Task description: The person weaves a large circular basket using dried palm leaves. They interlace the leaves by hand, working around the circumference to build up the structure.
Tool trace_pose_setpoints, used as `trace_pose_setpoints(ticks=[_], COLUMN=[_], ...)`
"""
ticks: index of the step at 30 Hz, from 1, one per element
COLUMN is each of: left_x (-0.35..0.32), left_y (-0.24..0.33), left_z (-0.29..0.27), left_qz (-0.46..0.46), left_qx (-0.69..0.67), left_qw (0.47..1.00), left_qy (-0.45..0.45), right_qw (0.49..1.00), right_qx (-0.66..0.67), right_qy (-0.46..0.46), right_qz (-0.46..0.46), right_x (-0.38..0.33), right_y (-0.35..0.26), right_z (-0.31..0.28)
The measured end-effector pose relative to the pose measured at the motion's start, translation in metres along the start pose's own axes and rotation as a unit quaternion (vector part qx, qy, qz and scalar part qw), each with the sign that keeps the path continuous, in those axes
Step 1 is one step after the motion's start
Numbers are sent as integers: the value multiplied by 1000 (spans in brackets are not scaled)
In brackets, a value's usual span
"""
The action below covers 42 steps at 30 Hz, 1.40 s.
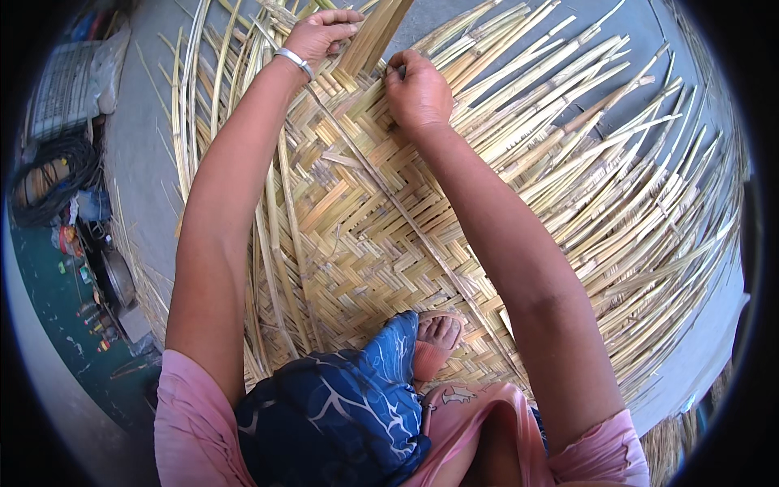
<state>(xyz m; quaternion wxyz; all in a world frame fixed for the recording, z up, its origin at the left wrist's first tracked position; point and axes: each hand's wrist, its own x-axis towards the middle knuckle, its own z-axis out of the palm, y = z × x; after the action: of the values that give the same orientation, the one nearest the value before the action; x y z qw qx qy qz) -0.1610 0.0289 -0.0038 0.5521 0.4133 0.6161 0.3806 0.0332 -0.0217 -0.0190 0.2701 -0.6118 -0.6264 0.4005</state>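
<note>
A partly woven mat of flat, straw-coloured split strips lies spread beneath my arms, in a zigzag weave. At its far edge a bundle of raised strips stands up out of the weave between my hands. My left hand, with a pale band at the wrist, is just left of this bundle, its fingers stretched toward it and apart. To the bundle's right, my right hand is closed in a pinch low over the weave; what its fingers hold is hidden. One long thin strip lies diagonally across the mat.
Loose strip ends fan out beyond the mat's right side, and more stick out at left. My sandalled foot rests on the mat beside blue patterned cloth. A black coiled cable and clutter lie at far left.
</note>
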Motion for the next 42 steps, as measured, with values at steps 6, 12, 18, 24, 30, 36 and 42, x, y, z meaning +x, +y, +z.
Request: trace_pose_setpoints(ticks=[6, 12, 18, 24, 30, 36, 42], left_x=[-2, -10, -6, -25, -113, -229, -296], left_y=[-20, -29, -20, -14, 0, 3, 10], left_z=[11, 8, 13, 9, 55, 187, 264], left_qz=[126, 52, 10, 97, 192, 142, 132], left_qx=[287, 375, 448, 459, 313, 164, 169], left_qw=[934, 898, 866, 849, 892, 976, 957], left_qy=[170, 226, 222, 245, 262, 3, -196], right_qw=[998, 989, 971, 946, 930, 940, 997], right_qx=[-59, -107, -91, -34, -232, -207, -21], right_qy=[-17, -69, -117, -92, -119, -103, -29], right_qz=[-33, -74, -187, -309, -258, -250, -71], right_x=[-7, -7, -20, -110, -235, -259, -265], right_y=[-3, -3, 3, 22, 70, 91, 97], right_z=[-1, -7, -25, -68, -115, -132, -192])
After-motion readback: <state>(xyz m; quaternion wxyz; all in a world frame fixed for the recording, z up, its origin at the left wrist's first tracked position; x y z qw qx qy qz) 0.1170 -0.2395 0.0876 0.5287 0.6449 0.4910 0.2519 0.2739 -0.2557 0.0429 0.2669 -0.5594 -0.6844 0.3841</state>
